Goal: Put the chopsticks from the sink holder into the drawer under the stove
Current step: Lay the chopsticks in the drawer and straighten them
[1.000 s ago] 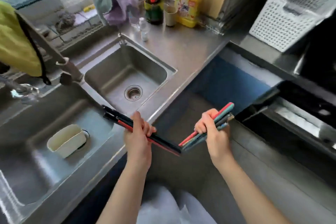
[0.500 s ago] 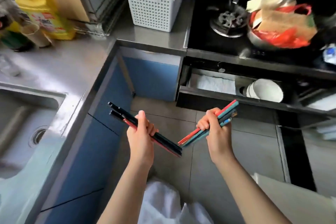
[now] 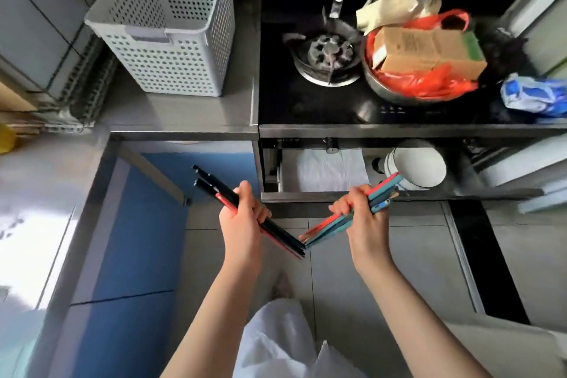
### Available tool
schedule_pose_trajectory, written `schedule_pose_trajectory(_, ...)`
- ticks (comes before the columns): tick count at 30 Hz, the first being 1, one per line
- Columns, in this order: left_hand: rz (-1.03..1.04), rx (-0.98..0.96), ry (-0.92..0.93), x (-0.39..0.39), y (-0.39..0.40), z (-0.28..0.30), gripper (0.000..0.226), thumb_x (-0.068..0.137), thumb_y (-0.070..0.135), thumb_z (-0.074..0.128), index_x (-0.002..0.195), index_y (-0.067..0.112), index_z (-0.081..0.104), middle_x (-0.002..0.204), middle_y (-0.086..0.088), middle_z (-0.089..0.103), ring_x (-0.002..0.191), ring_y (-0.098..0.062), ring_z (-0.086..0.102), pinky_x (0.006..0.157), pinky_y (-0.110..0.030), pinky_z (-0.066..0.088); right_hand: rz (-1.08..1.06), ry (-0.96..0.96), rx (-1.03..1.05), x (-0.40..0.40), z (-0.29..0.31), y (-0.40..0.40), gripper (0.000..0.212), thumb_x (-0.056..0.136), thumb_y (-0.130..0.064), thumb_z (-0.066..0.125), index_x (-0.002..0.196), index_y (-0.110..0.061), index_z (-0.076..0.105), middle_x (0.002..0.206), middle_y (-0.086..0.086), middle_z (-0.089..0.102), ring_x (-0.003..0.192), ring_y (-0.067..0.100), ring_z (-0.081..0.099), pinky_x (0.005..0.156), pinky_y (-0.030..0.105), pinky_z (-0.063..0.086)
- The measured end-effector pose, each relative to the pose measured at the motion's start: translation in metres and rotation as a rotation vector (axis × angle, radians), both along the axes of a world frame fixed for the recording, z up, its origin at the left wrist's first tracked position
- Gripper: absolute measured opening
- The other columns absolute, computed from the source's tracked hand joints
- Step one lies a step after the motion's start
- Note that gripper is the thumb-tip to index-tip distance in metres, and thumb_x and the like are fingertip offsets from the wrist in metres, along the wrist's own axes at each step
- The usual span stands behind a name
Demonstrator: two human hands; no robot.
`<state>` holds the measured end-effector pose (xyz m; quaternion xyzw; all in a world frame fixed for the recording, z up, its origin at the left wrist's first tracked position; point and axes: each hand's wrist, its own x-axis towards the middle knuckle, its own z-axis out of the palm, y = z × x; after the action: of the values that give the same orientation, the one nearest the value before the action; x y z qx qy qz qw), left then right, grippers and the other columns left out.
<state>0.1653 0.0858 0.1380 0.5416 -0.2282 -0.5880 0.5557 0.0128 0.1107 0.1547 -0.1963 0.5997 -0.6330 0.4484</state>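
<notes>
Left hand [image 3: 242, 218] is clamped on the dark chopsticks [image 3: 214, 186], right hand [image 3: 357, 215] on the teal-red bundle [image 3: 383, 186], both just short of the open drawer [image 3: 306, 196]; I'd level them and lay them flat beside the bowl [image 3: 414, 167]

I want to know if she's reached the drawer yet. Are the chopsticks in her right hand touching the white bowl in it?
Cannot tell. In the head view the teal chopsticks' tips overlap the white bowl's rim, with no visible contact or gap.
</notes>
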Motion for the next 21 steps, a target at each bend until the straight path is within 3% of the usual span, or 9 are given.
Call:
schedule_pose_trajectory(6, -0.056, -0.008, -0.058, -0.034, -0.07, -0.003, 0.039, 0.1, 0.025, 0.05, 0.066, 0.024, 0.03, 0.053, 0.01, 0.023, 0.05, -0.01, 0.02, 0.055, -0.03, 0.019, -0.054, -0.019, 0.01, -0.025, -0.003, -0.062, 0.037, 0.094, 0.002, 0.035, 0.063, -0.017, 0.032, 0.052, -0.002, 0.033, 0.05, 0.013, 0.032, 0.067, 0.026, 0.05)
schedule_pose_trajectory(11, -0.087, -0.024, -0.166, -0.067, -0.106, -0.017, 0.042, 0.1, 0.023, 0.049, 0.063, 0.023, 0.03, 0.052, 0.009, 0.024, 0.048, -0.009, 0.021, 0.051, -0.028, 0.02, -0.092, -0.076, 0.003, -0.051, -0.014, -0.101, 0.043, 0.094, 0.0, 0.037, 0.057, -0.022, 0.042, 0.049, -0.003, 0.04, 0.053, 0.016, 0.041, 0.074, 0.032, 0.052)
schedule_pose_trajectory(15, -0.126, 0.006, -0.273, -0.096, -0.125, -0.031, 0.042, 0.097, 0.031, 0.051, 0.061, 0.025, 0.03, 0.053, 0.008, 0.026, 0.05, -0.012, 0.021, 0.049, -0.027, 0.021, -0.215, -0.24, 0.145, -0.084, -0.033, -0.129, 0.029, 0.092, -0.008, 0.04, 0.064, -0.016, 0.041, 0.051, 0.002, 0.054, 0.064, 0.021, 0.058, 0.076, 0.035, 0.047)
schedule_pose_trajectory(18, -0.157, 0.013, -0.486, -0.128, -0.133, -0.04, 0.042, 0.098, 0.031, 0.051, 0.063, 0.021, 0.031, 0.058, -0.001, 0.027, 0.055, -0.013, 0.022, 0.049, -0.029, 0.02, -0.257, -0.451, 0.249, -0.119, -0.057, -0.15, 0.025, 0.092, -0.011, 0.04, 0.068, -0.015, 0.038, 0.046, -0.001, 0.055, 0.068, 0.023, 0.061, 0.078, 0.035, 0.049)
schedule_pose_trajectory(21, -0.229, -0.027, -0.62, -0.151, -0.141, -0.05, 0.043, 0.097, 0.025, 0.053, 0.062, 0.02, 0.029, 0.059, 0.003, 0.029, 0.055, -0.007, 0.022, 0.048, -0.02, 0.021, -0.277, -0.566, 0.335, -0.145, -0.079, -0.161, 0.023, 0.092, -0.011, 0.039, 0.069, -0.015, 0.039, 0.059, 0.005, 0.054, 0.071, 0.025, 0.061, 0.072, 0.036, 0.049)
